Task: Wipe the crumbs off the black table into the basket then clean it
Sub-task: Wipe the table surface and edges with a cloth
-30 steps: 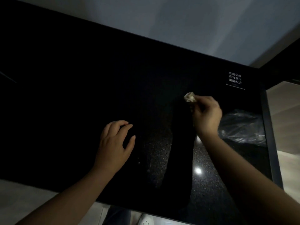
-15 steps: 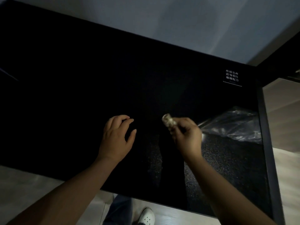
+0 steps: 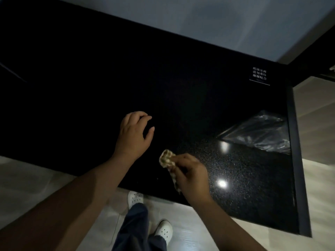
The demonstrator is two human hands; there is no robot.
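The black table (image 3: 90, 87) fills most of the view, its glossy speckled top catching two spots of light toward 4 o'clock. Pale floor (image 3: 27, 178) shows along the near edge from 8 to 5 o'clock. Crumpled clear plastic (image 3: 262, 131) sits at 3 o'clock by the table's right edge; I cannot tell whether it lies on the top. The left hand (image 3: 133, 136) rests near the middle, its fingers loosely arched onto the table and holding nothing. At 5 o'clock from it, the right hand (image 3: 190, 175) grips a bunched patterned cloth (image 3: 166, 158) against the table near the front edge. White shoes (image 3: 135, 198) stand at 6 o'clock. A small white-lettered label (image 3: 259, 76) is at 2 o'clock.
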